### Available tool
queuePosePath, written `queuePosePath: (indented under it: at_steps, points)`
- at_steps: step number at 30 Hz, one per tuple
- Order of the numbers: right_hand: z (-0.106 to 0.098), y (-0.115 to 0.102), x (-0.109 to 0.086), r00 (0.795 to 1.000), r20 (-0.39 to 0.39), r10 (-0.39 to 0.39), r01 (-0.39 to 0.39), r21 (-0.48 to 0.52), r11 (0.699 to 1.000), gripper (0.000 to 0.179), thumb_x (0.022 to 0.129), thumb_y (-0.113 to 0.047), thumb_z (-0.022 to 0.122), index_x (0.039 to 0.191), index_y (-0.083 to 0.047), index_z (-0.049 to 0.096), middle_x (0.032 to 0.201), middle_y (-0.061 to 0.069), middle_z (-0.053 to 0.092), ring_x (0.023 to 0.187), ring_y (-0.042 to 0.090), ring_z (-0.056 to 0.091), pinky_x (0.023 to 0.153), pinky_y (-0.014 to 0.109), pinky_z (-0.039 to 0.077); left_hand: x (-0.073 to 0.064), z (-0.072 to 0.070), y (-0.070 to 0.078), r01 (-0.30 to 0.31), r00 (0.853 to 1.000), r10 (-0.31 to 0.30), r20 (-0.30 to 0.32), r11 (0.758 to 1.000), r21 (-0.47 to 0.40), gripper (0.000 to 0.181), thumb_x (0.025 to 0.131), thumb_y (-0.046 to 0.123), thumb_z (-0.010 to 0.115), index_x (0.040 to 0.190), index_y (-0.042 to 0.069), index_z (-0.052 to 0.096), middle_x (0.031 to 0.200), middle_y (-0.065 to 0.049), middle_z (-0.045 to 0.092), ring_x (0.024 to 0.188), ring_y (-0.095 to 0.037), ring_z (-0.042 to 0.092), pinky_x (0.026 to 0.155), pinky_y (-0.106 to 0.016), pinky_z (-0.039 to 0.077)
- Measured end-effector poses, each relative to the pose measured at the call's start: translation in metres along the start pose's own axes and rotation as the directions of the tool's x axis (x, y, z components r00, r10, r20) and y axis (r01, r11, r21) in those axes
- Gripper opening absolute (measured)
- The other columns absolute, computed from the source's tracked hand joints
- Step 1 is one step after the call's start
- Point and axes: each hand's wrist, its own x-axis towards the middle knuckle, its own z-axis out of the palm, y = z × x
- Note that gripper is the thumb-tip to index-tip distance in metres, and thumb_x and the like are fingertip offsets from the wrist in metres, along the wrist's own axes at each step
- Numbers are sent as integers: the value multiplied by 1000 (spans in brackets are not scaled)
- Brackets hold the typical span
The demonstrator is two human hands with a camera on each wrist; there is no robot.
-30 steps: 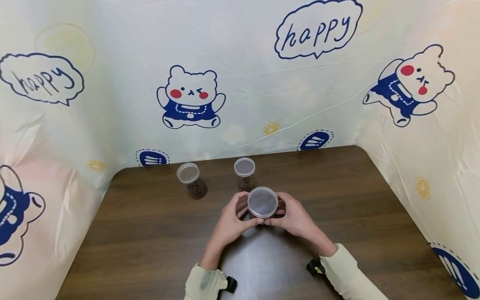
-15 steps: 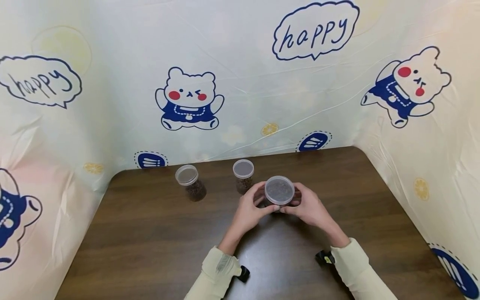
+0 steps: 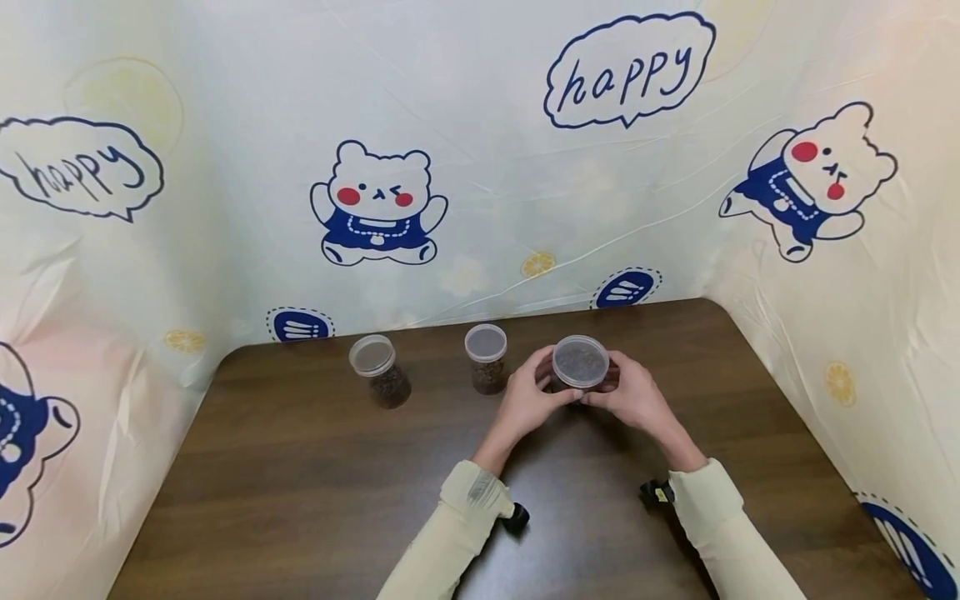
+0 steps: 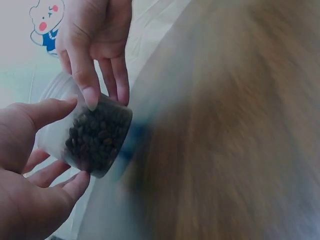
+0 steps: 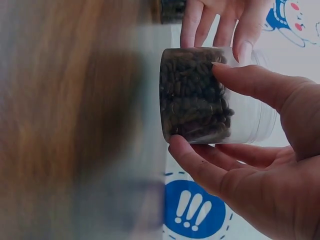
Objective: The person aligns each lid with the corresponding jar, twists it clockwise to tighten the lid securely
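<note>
Both hands hold a wide clear jar with a translucent lid. Dark coffee beans fill its lower part. My left hand grips the left side, its thumb at the front. On the opposite side my right hand grips it, thumb also in front and fingers round the wall. In the left wrist view the base of the jar appears off the table. To the left stand two narrower lidded jars with dark contents, the middle jar close to my left hand and the left jar farther off.
The brown wooden table has its back edge against a printed curtain, which also hangs at both sides. Dark wrist devices sit at both cuffs.
Both hands have carried the wide jar right and toward the back of the table, past the middle jar. The two narrower jars have stayed in place.
</note>
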Motion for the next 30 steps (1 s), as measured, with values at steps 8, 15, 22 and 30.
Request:
queuePosePath:
  at_steps: [8,15,22,30]
  points:
    - [-6,13,14,999,-30,26,-27,-29,999,72,85,-13,87,143,10,50,132,32,65,118,43,69,97,52,60,22,11,0,25,1000,-26,6,999,23,79,84,12,90,153,15,52,149,-12,63,140,-26,60,117,-43,48]
    - [-11,16,22,999,-45,27,-28,-31,999,71,87,-16,85,143,10,50,135,32,64,121,45,67,103,57,56,36,14,2,29,1000,-29,7,1000,7,78,83,10,90,152,15,54,149,-12,63,141,-27,59,117,-42,49]
    - [-16,15,25,998,-11,68,-68,-38,997,72,89,-19,85,146,8,49,140,32,61,124,46,65,108,59,53,41,15,0,51,999,-51,19,999,-5,79,83,11,90,152,15,53,150,-13,63,141,-26,60,116,-39,49]
    - [-15,16,26,997,-7,82,-82,-20,996,75,90,-21,84,148,7,46,143,32,59,127,45,63,110,59,51,44,13,-3,55,998,-55,30,998,10,79,83,12,90,152,17,53,150,-10,62,141,-24,59,117,-39,49]
